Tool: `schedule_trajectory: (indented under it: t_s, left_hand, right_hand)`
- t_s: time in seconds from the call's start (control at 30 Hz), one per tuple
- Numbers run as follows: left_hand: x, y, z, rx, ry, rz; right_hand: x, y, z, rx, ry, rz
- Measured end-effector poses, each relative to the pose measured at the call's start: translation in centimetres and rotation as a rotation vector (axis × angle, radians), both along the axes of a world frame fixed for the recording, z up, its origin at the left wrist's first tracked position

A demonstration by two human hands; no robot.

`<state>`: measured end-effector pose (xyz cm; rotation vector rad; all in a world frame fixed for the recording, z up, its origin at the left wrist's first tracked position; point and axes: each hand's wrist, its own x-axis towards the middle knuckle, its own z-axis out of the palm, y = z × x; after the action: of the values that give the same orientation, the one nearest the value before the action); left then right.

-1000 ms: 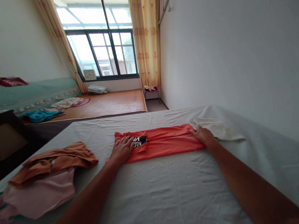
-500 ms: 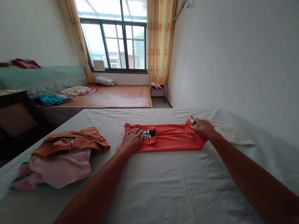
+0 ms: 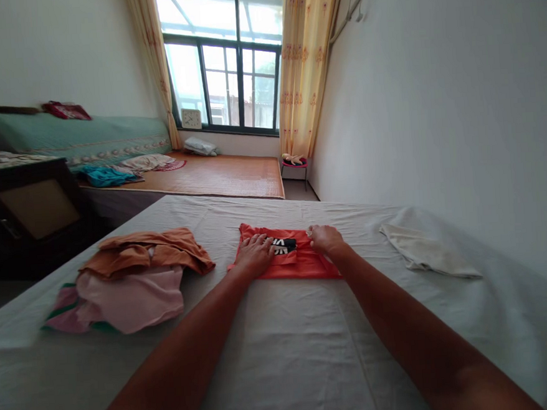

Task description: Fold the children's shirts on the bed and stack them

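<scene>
Shirt (image 3: 306, 266) part-folded, one end not yet laid flat, left hand (image 3: 257, 253) spread palm-down on it gripping nothing, right hand (image 3: 326, 237) pinching that end.

Across the room I see daylight coming through a dark-framed window (image 3: 221, 65) between patterned yellow curtains (image 3: 308, 65), with a pale wall (image 3: 434, 94) on the right. Far left, a mat-topped bed (image 3: 236, 172) has a green cover (image 3: 95, 136) along its left side; a dark cabinet (image 3: 39, 209) stands nearer. A pink stool (image 3: 302, 164) stands right of the bed.
</scene>
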<state>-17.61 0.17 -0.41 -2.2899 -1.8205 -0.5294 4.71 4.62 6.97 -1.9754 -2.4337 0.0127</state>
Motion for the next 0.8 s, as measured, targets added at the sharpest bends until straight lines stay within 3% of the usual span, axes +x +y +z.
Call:
schedule_trajectory:
  t_s: [0.1, 0.23, 0.4, 0.5, 0.6, 0.67, 0.8]
  left_hand:
    - [0.0, -0.1, 0.2, 0.000, -0.005, 0.000]
    - [0.0, -0.3, 0.5, -0.002, -0.025, -0.019]
    - [0.3, -0.7, 1.0, -0.016, -0.048, -0.028]
    - [0.4, -0.8, 1.2, -0.014, -0.083, -0.036]
    - [-0.1, -0.5, 1.7, -0.018, -0.208, -0.102]
    - [-1.0, 0.1, 2.3, -0.046, -0.373, -0.129]
    - [-3.0, 1.1, 3.3, -0.047, -0.840, -0.085]
  right_hand:
    - [1.6, 0.3, 0.7, -0.025, 0.076, 0.012]
    - [6.7, 0.4, 1.2, 0.014, 0.123, -0.095]
    - [11.1, -0.2, -1.0, -0.213, 0.362, -0.252]
    - [11.4, -0.8, -2.5, -0.281, 0.552, -0.202]
    - [10.9, -1.3, -2.7, -0.442, 0.843, -0.183]
    - [10.3, -1.5, -2.0, -0.544, 1.087, -0.165]
    - [6.8, -1.4, 0.6, -0.586, 1.378, 0.063]
